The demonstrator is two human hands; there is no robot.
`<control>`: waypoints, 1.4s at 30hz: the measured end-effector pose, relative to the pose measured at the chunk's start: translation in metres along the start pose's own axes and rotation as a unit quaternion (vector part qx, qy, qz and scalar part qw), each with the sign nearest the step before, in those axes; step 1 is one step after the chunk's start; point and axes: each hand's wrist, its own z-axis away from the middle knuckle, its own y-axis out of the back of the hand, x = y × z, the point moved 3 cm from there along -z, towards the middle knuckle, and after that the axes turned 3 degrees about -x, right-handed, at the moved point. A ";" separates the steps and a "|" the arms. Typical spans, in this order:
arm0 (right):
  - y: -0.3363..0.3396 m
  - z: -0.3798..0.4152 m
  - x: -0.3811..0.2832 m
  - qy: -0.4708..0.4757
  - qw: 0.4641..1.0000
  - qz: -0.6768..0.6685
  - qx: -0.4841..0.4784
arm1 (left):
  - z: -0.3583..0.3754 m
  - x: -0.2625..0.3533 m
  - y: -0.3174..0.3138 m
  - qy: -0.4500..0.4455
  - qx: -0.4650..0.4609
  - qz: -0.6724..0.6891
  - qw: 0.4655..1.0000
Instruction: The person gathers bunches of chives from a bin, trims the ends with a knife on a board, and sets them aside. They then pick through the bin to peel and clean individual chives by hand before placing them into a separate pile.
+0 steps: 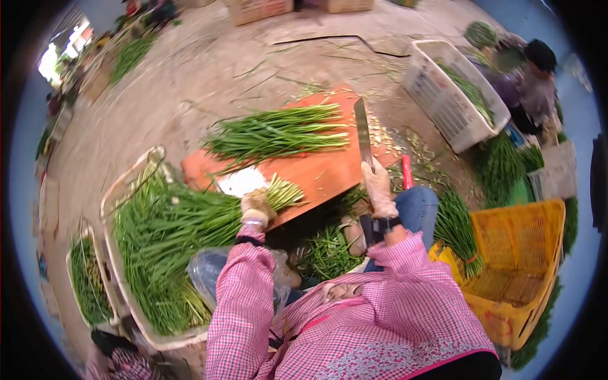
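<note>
My left hand, gloved, is closed round a bunch of long green stalks near their pale ends. Its leaves trail left over the white crate. In my gloved right hand is a knife, its long blade pointing away from me over the right edge of the orange board. Another pile of green stalks lies across the board, pale ends to the right. A white patch shows on the board beside my left hand.
A yellow crate stands at my right, with a tied green bundle beside it. Farther off is a white crate with greens, near a seated person. Trimmings lie between my legs, and scraps litter the floor.
</note>
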 end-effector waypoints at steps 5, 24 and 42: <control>-0.023 0.035 -0.010 -0.026 0.963 0.206 -0.174 | -0.001 -0.003 0.005 0.002 -0.029 0.032 0.999; -0.011 -0.050 -0.023 0.108 0.864 0.437 -0.224 | -0.022 -0.020 0.004 0.033 0.041 0.041 0.998; -0.119 0.087 0.005 0.168 0.870 0.430 -0.174 | -0.011 0.007 -0.014 0.075 -0.008 0.092 0.993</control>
